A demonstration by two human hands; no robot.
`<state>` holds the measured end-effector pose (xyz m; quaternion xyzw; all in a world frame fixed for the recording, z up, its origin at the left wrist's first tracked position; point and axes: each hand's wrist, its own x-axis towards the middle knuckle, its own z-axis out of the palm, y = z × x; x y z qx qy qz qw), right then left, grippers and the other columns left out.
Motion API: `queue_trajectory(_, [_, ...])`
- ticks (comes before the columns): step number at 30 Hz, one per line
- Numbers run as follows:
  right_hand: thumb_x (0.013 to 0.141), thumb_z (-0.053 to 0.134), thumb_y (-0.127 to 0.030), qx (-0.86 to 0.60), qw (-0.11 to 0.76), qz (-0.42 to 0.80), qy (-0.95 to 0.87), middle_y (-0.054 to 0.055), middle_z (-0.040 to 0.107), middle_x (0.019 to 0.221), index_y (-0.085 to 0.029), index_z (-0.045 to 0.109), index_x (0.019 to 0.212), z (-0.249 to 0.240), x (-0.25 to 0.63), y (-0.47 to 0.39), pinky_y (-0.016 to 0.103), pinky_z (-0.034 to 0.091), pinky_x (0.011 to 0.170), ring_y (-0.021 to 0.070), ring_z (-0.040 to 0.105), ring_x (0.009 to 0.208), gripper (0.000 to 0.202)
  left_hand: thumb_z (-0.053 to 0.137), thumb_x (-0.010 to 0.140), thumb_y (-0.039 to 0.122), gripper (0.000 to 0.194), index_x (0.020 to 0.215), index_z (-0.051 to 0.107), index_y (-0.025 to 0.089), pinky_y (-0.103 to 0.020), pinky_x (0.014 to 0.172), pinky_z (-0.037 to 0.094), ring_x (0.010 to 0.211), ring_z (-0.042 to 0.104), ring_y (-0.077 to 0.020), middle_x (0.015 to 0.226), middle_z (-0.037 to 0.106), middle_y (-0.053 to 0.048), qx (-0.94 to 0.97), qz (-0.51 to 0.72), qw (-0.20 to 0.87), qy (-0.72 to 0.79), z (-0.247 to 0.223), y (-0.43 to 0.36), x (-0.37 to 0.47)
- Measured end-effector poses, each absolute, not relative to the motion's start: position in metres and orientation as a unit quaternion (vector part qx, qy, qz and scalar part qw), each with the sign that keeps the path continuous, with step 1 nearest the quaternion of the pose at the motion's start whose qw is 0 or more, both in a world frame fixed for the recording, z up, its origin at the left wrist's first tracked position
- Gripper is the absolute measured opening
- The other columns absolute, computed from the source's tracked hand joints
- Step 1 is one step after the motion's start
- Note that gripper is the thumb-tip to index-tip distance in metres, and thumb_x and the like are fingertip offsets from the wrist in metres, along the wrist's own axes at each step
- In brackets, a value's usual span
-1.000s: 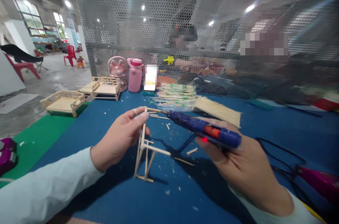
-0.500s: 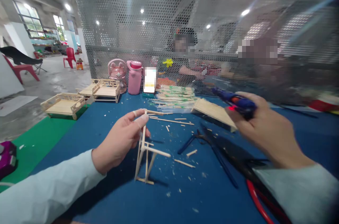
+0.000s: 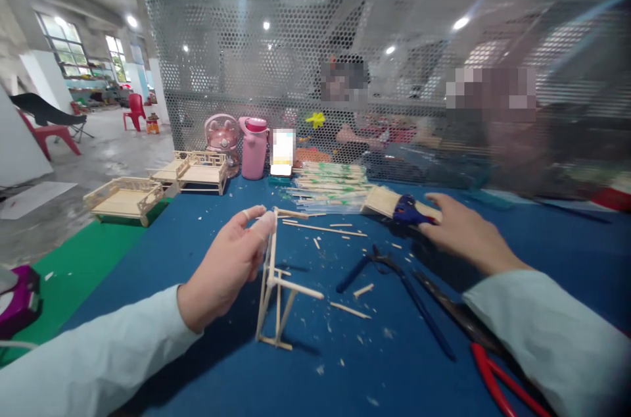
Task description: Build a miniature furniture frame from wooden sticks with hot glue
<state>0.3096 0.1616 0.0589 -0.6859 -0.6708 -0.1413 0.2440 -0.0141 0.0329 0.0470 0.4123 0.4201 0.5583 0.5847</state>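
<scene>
My left hand pinches the top of a small frame of thin wooden sticks, which stands upright on the blue table with several struts pointing right. A short stick juts out sideways near the fingertips. On the right, my right hand has its thumb and forefinger apart beside a dark blue glue gun. That tool lies over a pale wooden panel; its far side is hidden. Blue-handled pliers lie open between the hands.
Red-handled cutters lie under my right forearm. Loose sticks and scraps dot the table. Bundled sticks, a pink bottle and a phone stand behind, before a perforated screen. Small wooden beds sit left.
My right hand has lowered the glue gun from the air onto the wooden panel, and its fingers have spread. The left hand keeps its pinch on the stick frame.
</scene>
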Motion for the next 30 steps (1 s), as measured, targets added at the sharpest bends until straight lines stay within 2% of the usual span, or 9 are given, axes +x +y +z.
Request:
queue_trajectory(3, [0.081,0.052,-0.030,-0.665,0.297,-0.166,-0.665,0.023,0.066,0.098,-0.004,0.062,0.109,0.069,0.280,0.140,0.036,0.045,0.071,0.0270,0.062,0.089,0.039,0.056,0.082,0.047,0.029,0.083,0.050,0.019,-0.014,0.035,0.017,0.040,0.023,-0.0035,0.052,0.033,0.010,0.367,0.606,0.570,0.416,0.045,0.034,-0.014])
queue_trajectory(5, [0.081,0.055,-0.033,-0.631,0.345,-0.173,-0.673,0.015,0.066,0.091,-0.011,0.062,0.106,0.074,0.252,0.112,0.032,0.047,0.072,0.0213,0.062,0.081,0.034,0.054,0.085,0.035,0.015,0.087,0.051,0.020,-0.013,0.036,0.024,0.042,0.029,-0.0039,0.057,0.038,0.008,0.334,0.685,0.522,0.384,0.045,0.033,-0.016])
queue_trajectory(6, [0.080,0.059,-0.032,-0.564,0.413,-0.177,-0.693,0.010,0.066,0.084,-0.014,0.064,0.101,0.076,0.238,0.095,0.031,0.048,0.071,0.0191,0.062,0.075,0.028,0.052,0.084,0.026,0.009,0.092,0.052,0.021,-0.012,0.039,0.030,0.045,0.035,-0.0043,0.061,0.043,0.007,0.327,0.725,0.488,0.361,0.046,0.032,-0.018])
queue_trajectory(8, [0.082,0.058,-0.028,-0.397,0.482,-0.184,-0.759,0.005,0.065,0.081,-0.021,0.062,0.095,0.082,0.212,0.060,0.028,0.049,0.071,0.0162,0.061,0.072,0.016,0.049,0.080,0.010,0.021,0.097,0.054,0.023,-0.013,0.048,0.039,0.054,0.045,-0.0049,0.069,0.052,0.005,0.343,0.781,0.419,0.310,0.053,0.028,-0.020])
queue_trajectory(10, [0.085,0.055,-0.024,-0.263,0.489,-0.146,-0.819,0.001,0.066,0.083,-0.026,0.061,0.093,0.092,0.189,0.032,0.027,0.050,0.074,0.0147,0.062,0.076,0.011,0.047,0.077,0.003,0.028,0.094,0.058,0.022,-0.013,0.055,0.044,0.060,0.051,-0.0053,0.075,0.057,0.003,0.390,0.799,0.367,0.273,0.065,0.021,-0.019])
queue_trajectory(15, [0.085,0.057,-0.023,-0.258,0.461,0.057,-0.847,-0.003,0.070,0.088,-0.026,0.063,0.099,0.115,0.149,0.015,0.022,0.051,0.074,0.0116,0.065,0.077,0.015,0.046,0.083,0.005,0.031,0.099,0.062,0.026,-0.030,0.087,0.052,0.097,0.063,-0.0153,0.097,0.066,-0.001,0.491,0.790,0.296,0.216,0.098,-0.001,0.003])
queue_trajectory(22, [0.080,0.063,-0.021,-0.274,0.467,0.350,-0.764,-0.003,0.073,0.079,-0.023,0.070,0.078,0.110,0.134,0.016,0.023,0.054,0.070,0.0129,0.068,0.074,0.008,0.043,0.088,0.007,0.033,0.105,0.062,0.027,-0.038,0.104,0.043,0.116,0.057,-0.0183,0.110,0.067,0.000,0.547,0.773,0.283,0.156,0.092,-0.001,0.020])
queue_trajectory(26, [0.080,0.060,-0.018,-0.264,0.447,0.372,-0.770,-0.003,0.072,0.072,-0.022,0.070,0.076,0.100,0.134,0.021,0.024,0.055,0.067,0.0140,0.069,0.072,0.011,0.042,0.088,0.007,0.032,0.102,0.062,0.028,-0.037,0.104,0.044,0.117,0.056,-0.0180,0.109,0.068,0.000,0.549,0.749,0.322,0.181,0.079,0.004,0.019])
queue_trajectory(30, [0.082,0.058,-0.018,-0.287,0.481,0.259,-0.787,-0.003,0.070,0.070,-0.021,0.066,0.073,0.096,0.137,0.032,0.024,0.054,0.065,0.0128,0.066,0.067,0.012,0.046,0.088,0.010,0.029,0.106,0.059,0.030,-0.033,0.100,0.045,0.119,0.055,-0.0175,0.114,0.066,0.001,0.544,0.735,0.354,0.197,0.087,0.005,0.013])
